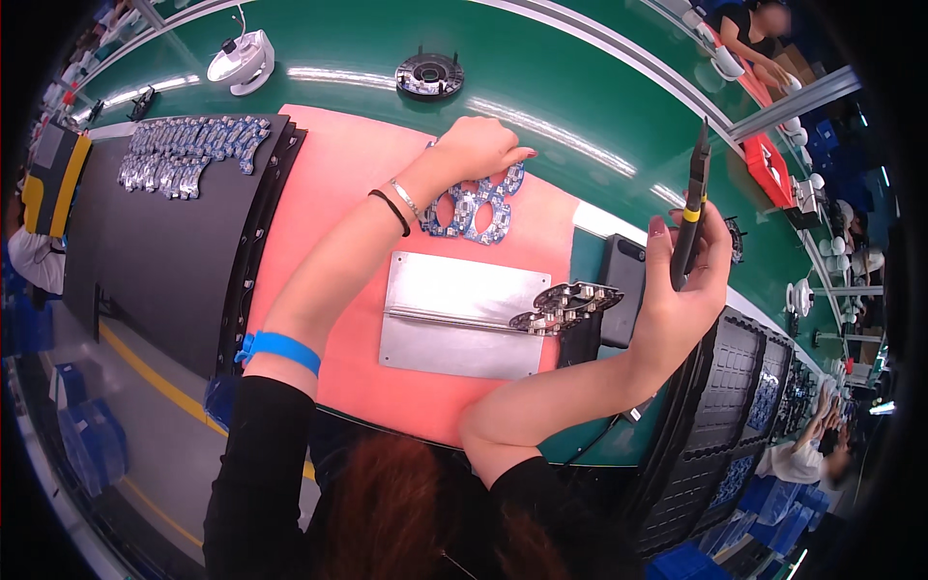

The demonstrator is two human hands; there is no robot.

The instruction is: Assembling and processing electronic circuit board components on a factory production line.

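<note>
My left hand [476, 150] is closed over the far part of a group of blue circuit boards [469, 215] on a pink mat [338, 174]. Its fingers curl under, so what they grip, if anything, is hidden. Raised at the right, my right hand [691, 256] is wrapped round the black-and-yellow handles of a pair of pliers [693, 198], jaws pointing up. Nearer me, a metal plate [464, 280] with a slot lies on the mat. A dark circuit board panel [565, 307] stands tilted at the plate's right end.
Black trays [203, 232] at the left carry rows of blue boards [193, 150]. More black trays [720, 396] lie at the right, near a dark flat device [622, 290]. A black round housing [429, 75] and a white housing [242, 63] stand on the green bench. Other people work beyond.
</note>
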